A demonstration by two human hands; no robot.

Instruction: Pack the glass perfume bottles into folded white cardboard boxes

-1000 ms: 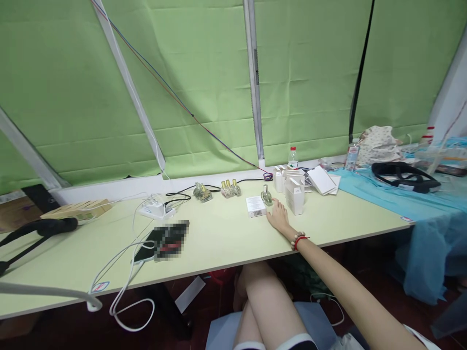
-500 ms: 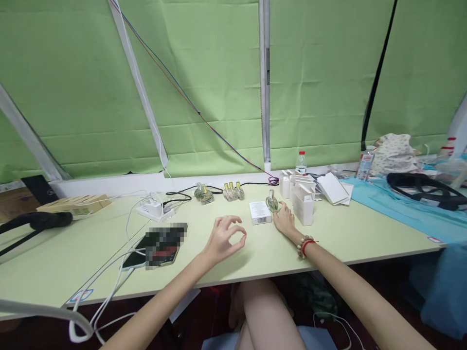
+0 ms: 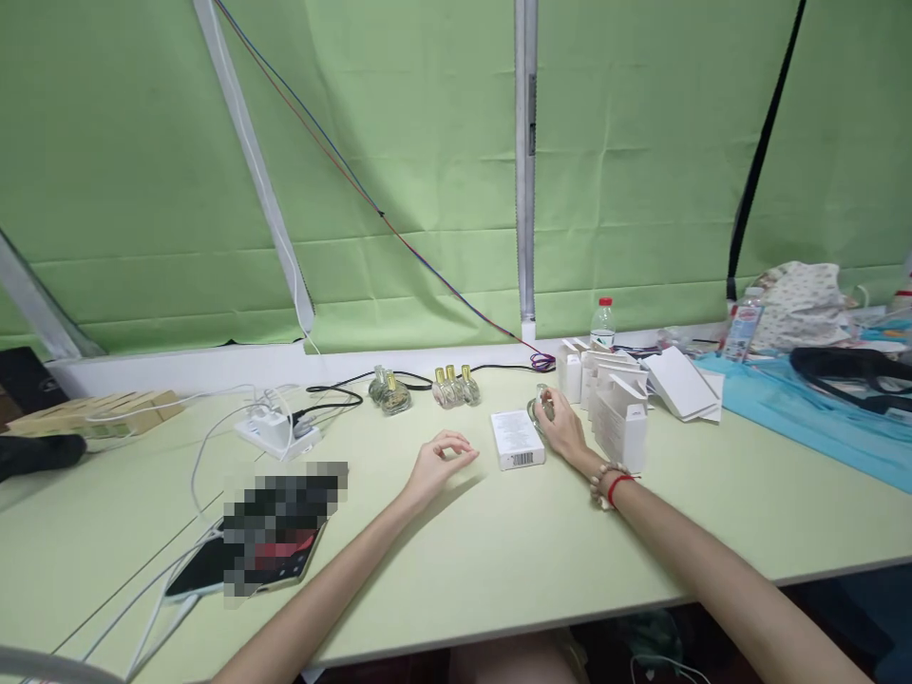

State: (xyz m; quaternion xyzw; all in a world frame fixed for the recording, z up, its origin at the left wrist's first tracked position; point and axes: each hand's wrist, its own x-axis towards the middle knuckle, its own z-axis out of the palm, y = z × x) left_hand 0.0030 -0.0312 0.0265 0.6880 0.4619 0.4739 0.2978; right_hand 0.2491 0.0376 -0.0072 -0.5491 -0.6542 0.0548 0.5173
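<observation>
Take the bottle (image 3: 533,410) by its glass body, keeping it clear of the box (image 3: 518,439); it sits just beside that box, toward one o'clock. Your right hand (image 3: 561,425) curls its fingers against the bottle, whether clamped I cannot tell. Your left hand (image 3: 436,470), toward eight o'clock, hangs half-curled, fingers holding nothing.

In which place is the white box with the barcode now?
In the head view, the white box lies just right of centre on the table, between the left hand and the right hand.
</observation>
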